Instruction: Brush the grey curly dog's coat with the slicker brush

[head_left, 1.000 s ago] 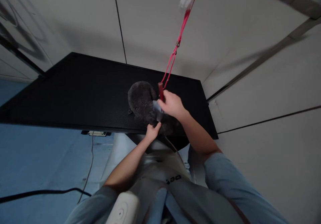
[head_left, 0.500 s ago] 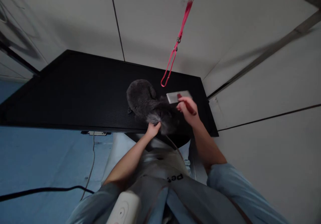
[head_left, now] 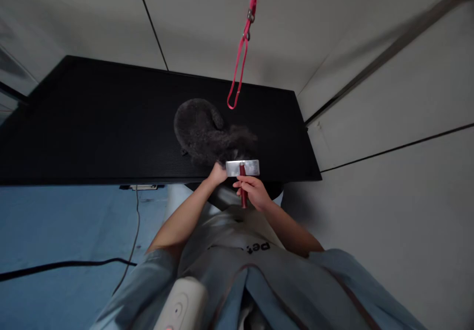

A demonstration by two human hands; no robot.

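Note:
A small dark grey, woolly-coated dog (head_left: 202,131) is on the black table, its head end toward the right near the front edge. My left hand (head_left: 217,173) is closed on the fur at the head end; its fingertips are partly hidden there. In my right hand (head_left: 255,192) is a slicker brush (head_left: 252,167) with a red handle and a flat metal back, gripped by the handle. The brush head lies over the fur, just right of my left hand. Its bristle side faces away, so I cannot tell how deep it touches.
The black ribbed table (head_left: 111,123) stands against pale wall panels. A pink grooming loop (head_left: 237,78) hangs above the table behind the dog. A black cable (head_left: 66,267) and a thinner cord (head_left: 138,221) run at lower left over the blue floor (head_left: 48,221).
My right hand has brought the slicker brush left and toward my body, from beyond the dog's head to beside my left hand. The left hand stays at the fur. The view has shifted slightly.

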